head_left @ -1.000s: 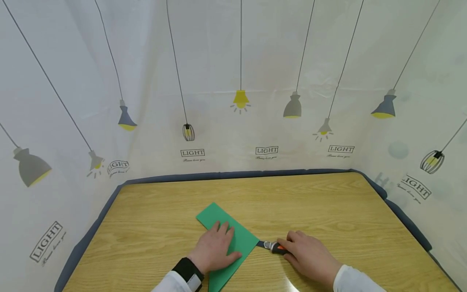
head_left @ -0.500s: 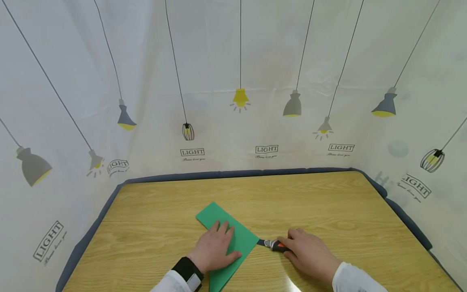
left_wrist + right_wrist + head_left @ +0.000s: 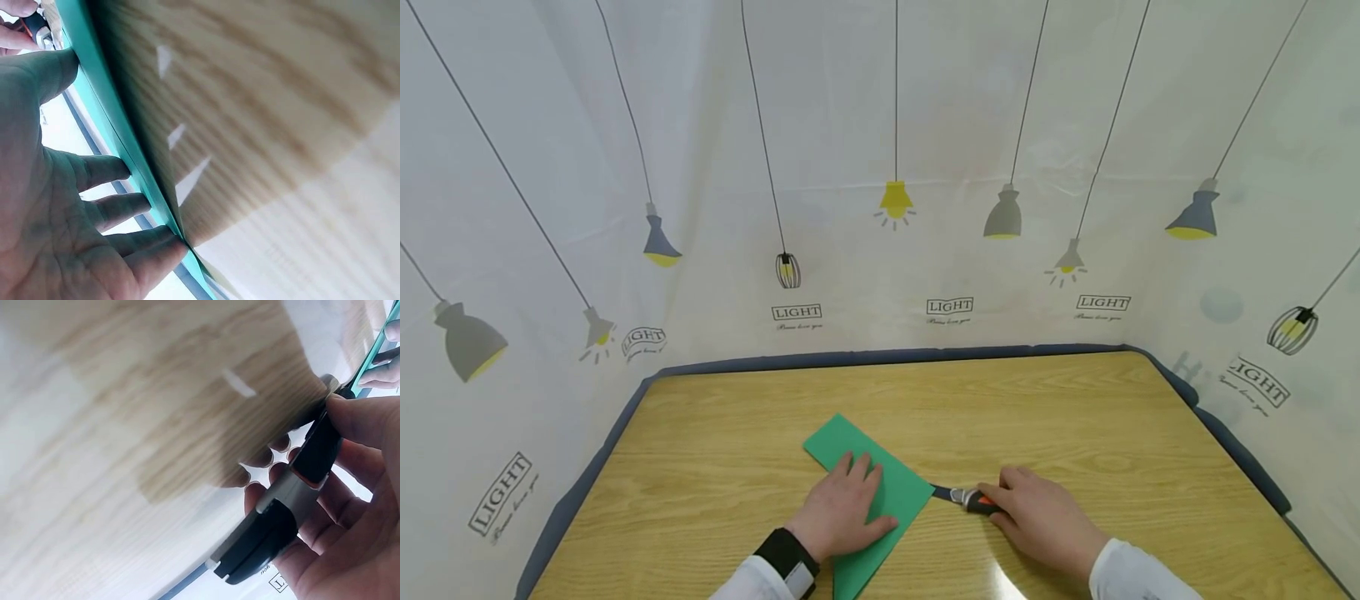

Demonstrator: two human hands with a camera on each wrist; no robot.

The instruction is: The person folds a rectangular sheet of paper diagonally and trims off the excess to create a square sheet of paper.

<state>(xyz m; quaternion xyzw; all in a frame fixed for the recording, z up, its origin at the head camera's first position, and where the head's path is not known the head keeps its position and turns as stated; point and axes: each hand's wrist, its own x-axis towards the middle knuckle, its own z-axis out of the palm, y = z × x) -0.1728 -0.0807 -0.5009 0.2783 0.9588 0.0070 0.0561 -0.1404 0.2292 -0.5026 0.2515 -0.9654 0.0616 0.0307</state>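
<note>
A folded green paper sheet (image 3: pixel 901 492) lies on the wooden table, its corner pointing right. My left hand (image 3: pixel 841 510) rests on it with straight, spread fingers; the left wrist view shows the fingertips along the green paper (image 3: pixel 87 47). My right hand (image 3: pixel 1047 518) grips a utility knife (image 3: pixel 976 501) by its black and orange handle. The dark blade (image 3: pixel 942 492) points left, its tip hidden at the paper's right corner. From the right wrist view, the thumb presses on top of the knife (image 3: pixel 315 456) and the other fingers curl around it.
The light wood table (image 3: pixel 737 417) has a dark blue strip (image 3: pixel 887 357) along its far and side edges. Behind it hangs a white curtain (image 3: pixel 835 100) printed with lamps. A black band (image 3: pixel 787 558) circles the left wrist.
My right hand and the knife have shifted slightly away and to the right. The paper's right corner has moved slightly with the blade. My left hand stays in place.
</note>
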